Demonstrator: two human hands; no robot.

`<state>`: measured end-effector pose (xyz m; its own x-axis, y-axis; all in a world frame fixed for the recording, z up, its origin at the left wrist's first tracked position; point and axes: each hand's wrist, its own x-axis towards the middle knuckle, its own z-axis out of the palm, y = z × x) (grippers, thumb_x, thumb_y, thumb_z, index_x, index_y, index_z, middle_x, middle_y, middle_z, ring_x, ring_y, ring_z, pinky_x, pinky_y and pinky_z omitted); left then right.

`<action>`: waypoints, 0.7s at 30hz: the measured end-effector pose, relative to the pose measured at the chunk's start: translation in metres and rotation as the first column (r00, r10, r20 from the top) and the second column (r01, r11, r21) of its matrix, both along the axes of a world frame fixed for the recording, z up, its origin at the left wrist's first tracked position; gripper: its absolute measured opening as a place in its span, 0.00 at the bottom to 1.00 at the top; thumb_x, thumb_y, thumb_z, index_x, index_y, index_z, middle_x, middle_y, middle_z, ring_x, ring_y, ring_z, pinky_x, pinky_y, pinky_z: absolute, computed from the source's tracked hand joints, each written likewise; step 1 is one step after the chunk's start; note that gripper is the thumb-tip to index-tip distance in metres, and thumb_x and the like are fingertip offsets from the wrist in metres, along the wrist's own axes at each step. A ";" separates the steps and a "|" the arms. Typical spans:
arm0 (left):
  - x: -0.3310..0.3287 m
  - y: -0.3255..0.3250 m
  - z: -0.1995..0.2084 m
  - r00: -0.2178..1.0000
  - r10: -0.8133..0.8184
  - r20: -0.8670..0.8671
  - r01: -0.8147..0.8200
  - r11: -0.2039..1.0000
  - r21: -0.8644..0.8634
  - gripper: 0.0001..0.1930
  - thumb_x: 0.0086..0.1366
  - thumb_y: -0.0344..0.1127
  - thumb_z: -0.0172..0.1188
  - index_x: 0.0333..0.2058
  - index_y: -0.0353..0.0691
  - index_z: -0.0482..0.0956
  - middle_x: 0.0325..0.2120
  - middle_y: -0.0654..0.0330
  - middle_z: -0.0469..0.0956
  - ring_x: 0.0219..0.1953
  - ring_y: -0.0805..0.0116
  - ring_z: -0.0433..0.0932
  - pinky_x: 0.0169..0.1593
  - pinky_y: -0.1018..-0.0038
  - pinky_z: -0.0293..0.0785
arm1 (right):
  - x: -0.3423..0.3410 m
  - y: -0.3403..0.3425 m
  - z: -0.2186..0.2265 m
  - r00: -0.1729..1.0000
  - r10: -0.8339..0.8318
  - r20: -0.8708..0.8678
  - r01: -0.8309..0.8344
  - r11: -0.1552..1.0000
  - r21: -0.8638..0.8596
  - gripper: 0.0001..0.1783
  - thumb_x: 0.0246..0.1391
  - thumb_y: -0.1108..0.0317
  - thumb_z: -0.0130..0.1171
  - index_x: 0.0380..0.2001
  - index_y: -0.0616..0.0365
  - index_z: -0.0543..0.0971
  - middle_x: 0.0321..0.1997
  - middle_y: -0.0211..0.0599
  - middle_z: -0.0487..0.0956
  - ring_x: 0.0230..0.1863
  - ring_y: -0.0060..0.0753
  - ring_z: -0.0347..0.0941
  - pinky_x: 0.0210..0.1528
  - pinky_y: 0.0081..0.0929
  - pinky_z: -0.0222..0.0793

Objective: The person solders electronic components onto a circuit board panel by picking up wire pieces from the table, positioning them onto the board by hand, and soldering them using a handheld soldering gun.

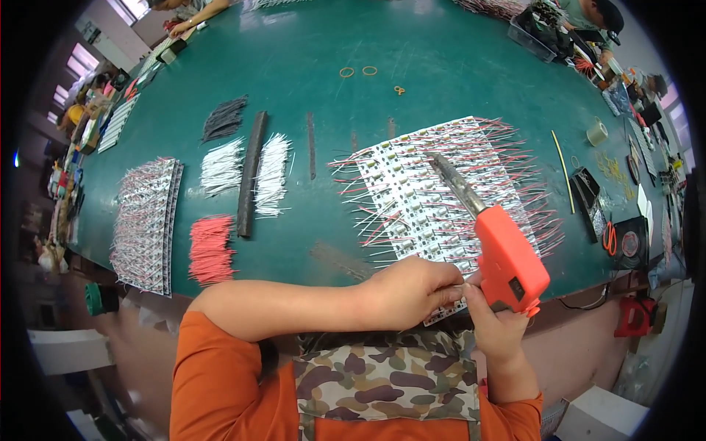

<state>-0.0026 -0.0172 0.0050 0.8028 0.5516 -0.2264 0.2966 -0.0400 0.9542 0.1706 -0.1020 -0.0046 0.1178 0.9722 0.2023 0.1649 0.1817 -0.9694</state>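
A panel of white circuit boards (419,213) lies on the table before me, with red and white wires sticking out along both sides and small components in rows. My right hand (500,323) grips a red soldering gun (512,257), its dark metal tip slanting up and left above the panel. Across my front reaches my left hand (412,292), its fingers pinched together beside my right thumb at the panel's near edge. What lies between those fingertips is too small to make out.
A stack of wired boards (147,228) stands at the left. Nearer are red wires (211,250), white wires (222,167), black wires (224,119) and a dark bar (251,176). Rubber bands (369,71) lie farther off. Orange scissors (610,239) and a black tray (586,202) sit right. Other people work around the table.
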 end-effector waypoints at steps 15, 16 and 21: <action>-0.007 0.009 -0.005 0.992 0.070 0.101 -0.007 0.853 -0.521 0.12 0.73 0.37 0.51 0.34 0.35 0.75 0.27 0.65 0.79 0.24 0.79 0.76 0.28 0.79 0.72 | 0.004 0.005 -0.002 0.993 -0.038 -0.114 0.041 0.999 0.017 0.20 0.57 0.78 0.60 0.53 0.66 0.72 0.47 0.36 0.77 0.45 0.21 0.73 0.48 0.23 0.70; -0.007 0.010 -0.004 0.991 0.086 0.101 -0.008 0.800 -0.600 0.12 0.74 0.37 0.51 0.34 0.36 0.76 0.28 0.66 0.80 0.24 0.81 0.75 0.28 0.81 0.72 | 0.007 0.003 -0.002 0.997 0.017 -0.071 -0.016 1.000 0.014 0.22 0.57 0.78 0.59 0.55 0.66 0.70 0.53 0.43 0.76 0.49 0.29 0.74 0.52 0.29 0.70; -0.008 0.011 -0.008 0.976 0.129 0.176 0.018 0.755 -0.655 0.12 0.74 0.37 0.50 0.35 0.36 0.76 0.29 0.65 0.80 0.23 0.82 0.75 0.27 0.83 0.71 | -0.007 0.004 0.008 0.951 0.242 -0.191 -0.249 0.968 -0.014 0.18 0.62 0.79 0.53 0.55 0.66 0.70 0.45 0.36 0.77 0.46 0.25 0.73 0.48 0.25 0.71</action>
<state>-0.0107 -0.0063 -0.0031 0.8427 0.3745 -0.3869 0.0817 0.6213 0.7793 0.1639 -0.0979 0.0031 -0.0932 0.9824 0.1621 -0.0639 0.1566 -0.9856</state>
